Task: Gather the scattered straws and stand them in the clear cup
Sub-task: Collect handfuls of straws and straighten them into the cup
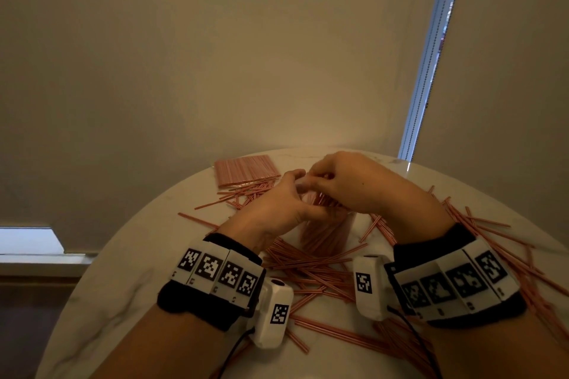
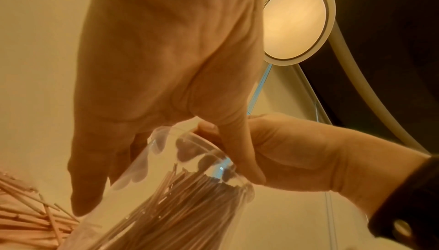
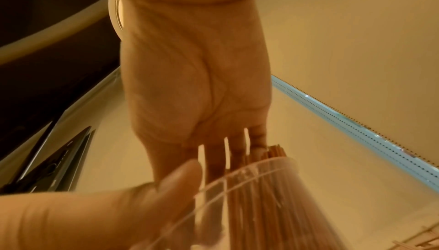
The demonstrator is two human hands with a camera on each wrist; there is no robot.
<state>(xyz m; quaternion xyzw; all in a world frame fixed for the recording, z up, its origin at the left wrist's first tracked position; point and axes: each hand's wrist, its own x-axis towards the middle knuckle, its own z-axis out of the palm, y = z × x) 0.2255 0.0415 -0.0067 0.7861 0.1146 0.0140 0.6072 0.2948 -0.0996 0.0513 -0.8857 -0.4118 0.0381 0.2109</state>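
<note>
A clear cup (image 1: 326, 234) packed with thin red-striped straws (image 2: 185, 207) stands mid-table, tilted in the wrist views. My left hand (image 1: 295, 200) grips it near the rim, its fingers (image 2: 83, 188) down one side and its thumb (image 2: 240, 152) on the other. My right hand (image 1: 335, 186) arches over the cup's mouth, and its straight fingers (image 3: 235, 152) reach down onto the straw ends (image 3: 275, 150). Many loose straws (image 1: 311, 274) lie scattered around the cup. The cup's base is hidden behind my hands.
The round white table (image 1: 138, 271) has a flat pack of straws (image 1: 246, 171) at its far left side. More loose straws (image 1: 492, 240) spread to the right edge, under my right forearm. A wall and a window blind stand close behind.
</note>
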